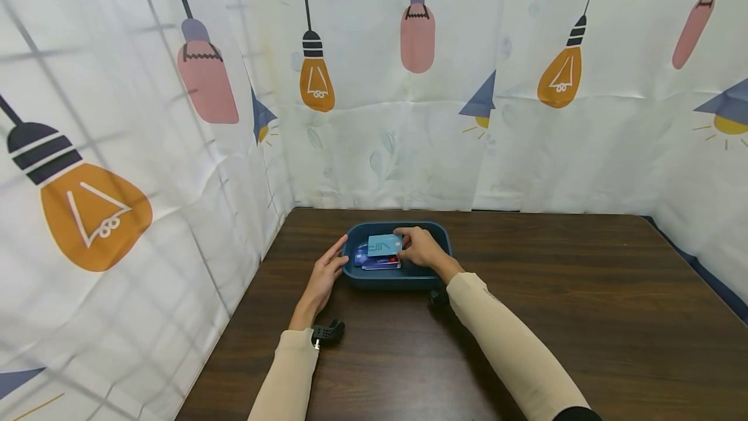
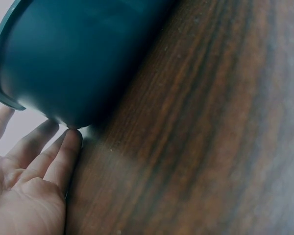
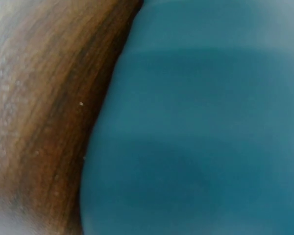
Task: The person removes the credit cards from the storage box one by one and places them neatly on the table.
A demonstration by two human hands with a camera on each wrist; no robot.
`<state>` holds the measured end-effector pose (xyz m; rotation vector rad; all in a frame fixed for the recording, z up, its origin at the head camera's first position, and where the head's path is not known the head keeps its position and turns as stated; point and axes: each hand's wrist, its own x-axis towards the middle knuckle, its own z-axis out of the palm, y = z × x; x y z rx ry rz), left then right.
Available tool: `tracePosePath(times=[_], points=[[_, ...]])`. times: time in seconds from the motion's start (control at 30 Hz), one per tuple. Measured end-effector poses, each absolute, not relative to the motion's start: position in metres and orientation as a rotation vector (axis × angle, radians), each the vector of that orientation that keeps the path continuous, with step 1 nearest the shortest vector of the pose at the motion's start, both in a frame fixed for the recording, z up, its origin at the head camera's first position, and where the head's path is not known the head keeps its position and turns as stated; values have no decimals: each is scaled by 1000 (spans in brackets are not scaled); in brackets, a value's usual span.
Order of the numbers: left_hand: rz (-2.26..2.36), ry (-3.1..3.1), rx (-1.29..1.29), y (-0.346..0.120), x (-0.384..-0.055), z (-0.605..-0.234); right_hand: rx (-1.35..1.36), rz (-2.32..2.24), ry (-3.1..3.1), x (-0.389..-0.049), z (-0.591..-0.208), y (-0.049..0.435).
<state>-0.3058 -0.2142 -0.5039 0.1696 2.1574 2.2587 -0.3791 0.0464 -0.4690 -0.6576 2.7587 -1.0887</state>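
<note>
A dark blue plastic bin (image 1: 397, 283) stands toward the far left of the table; its outer wall (image 3: 196, 122) fills much of the right wrist view. My right hand (image 1: 422, 249) reaches in over the right side and pinches a light blue bank card (image 1: 382, 245) by its right edge. Beneath that card, darker blue cards (image 1: 378, 264) lie overlapping inside the bin. At the bin's left end is my left hand (image 1: 321, 278). In the left wrist view its fingers (image 2: 63, 154) are extended, with fingertips against the bin's lower outer wall. The right hand is out of sight in its own wrist view.
The dark wood table (image 1: 561, 317) extends to the right and toward me. White curtains (image 1: 374, 154) printed with lamps and bulbs hang along its back and left sides. Both wrists wear black devices, the left one (image 1: 328, 333) beside the sleeve cuff.
</note>
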Motion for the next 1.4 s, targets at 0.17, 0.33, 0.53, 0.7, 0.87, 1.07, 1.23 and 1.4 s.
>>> tracePosePath(times=[0.17,0.33,0.53,0.7,0.87,1.07,1.23,1.4], points=[[2251,2158,176,-214,-306,-504,-654,-1134,2730,-378,-467,49],[2245,2166,171,-215,-306,-505,-658,-1168,2723,-376,-463,53],[2183,2223,195,-216,-304,-505,-689,-1197,2687,-373,-456,59],[2174,2224,202,-217,-304,-505,-712,-1242,2660,-370,-449,64],[2184,2220,186,-216,-305,-506,-759,-1255,2672,-368,-442,75],[2188,2224,180,-216,-305,-506,-813,-1316,2668,-365,-434,88],[2181,2229,185,-216,-306,-506,-827,-1337,2665,-361,-429,99],[2178,2225,194,-216,-307,-507,-831,-1360,2654,-358,-427,109]])
